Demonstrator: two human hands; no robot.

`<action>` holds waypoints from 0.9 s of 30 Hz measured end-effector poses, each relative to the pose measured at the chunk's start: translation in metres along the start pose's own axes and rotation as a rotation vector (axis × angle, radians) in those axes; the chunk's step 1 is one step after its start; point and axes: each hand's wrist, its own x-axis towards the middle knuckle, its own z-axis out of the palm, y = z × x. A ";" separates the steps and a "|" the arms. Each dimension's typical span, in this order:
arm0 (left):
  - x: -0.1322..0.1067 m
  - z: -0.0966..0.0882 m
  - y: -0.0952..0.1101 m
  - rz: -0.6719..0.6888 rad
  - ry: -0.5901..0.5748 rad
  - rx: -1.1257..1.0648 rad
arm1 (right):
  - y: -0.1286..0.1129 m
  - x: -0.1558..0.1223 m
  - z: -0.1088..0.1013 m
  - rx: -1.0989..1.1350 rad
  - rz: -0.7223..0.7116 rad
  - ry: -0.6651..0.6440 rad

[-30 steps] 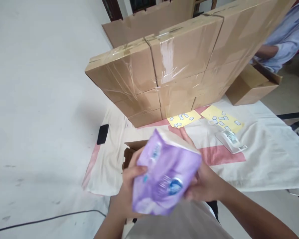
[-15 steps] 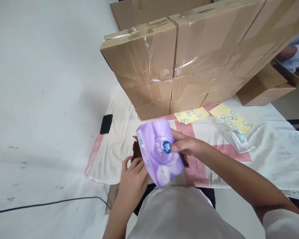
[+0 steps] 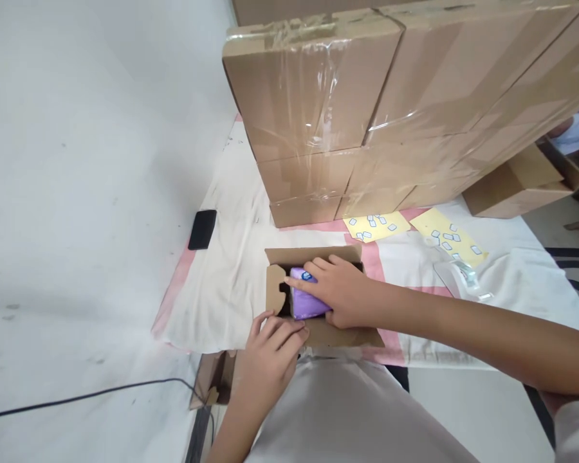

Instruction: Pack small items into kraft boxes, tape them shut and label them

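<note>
A small open cardboard box (image 3: 276,292) lies on the white and pink cloth (image 3: 226,276) in front of me. Inside it sits a purple soft packet (image 3: 303,302) with a blue logo. My right hand (image 3: 342,289) lies on top of the packet, fingers curved over it and pressing it down into the box. My left hand (image 3: 273,350) rests with fingers spread on the box's near edge, holding it steady.
A tall stack of taped cardboard cartons (image 3: 367,96) stands just behind the box. A black phone (image 3: 202,229) lies at the cloth's left edge. Two yellow sticker sheets (image 3: 415,226) and a clear plastic packet (image 3: 463,278) lie to the right. A black cable (image 3: 77,397) crosses the floor.
The purple packet went from both hands near my chest down into the open box, carried by my right hand. My left hand let go of it and moved to the box's near edge.
</note>
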 end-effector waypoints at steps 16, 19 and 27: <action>0.005 -0.003 0.000 -0.046 0.037 -0.086 | -0.010 0.026 0.014 0.083 0.137 -0.134; 0.001 -0.004 -0.007 -0.080 0.092 -0.064 | 0.001 -0.019 0.001 0.278 0.149 0.266; 0.001 0.010 -0.043 -0.277 0.202 -0.166 | -0.003 -0.109 0.090 0.726 0.229 0.737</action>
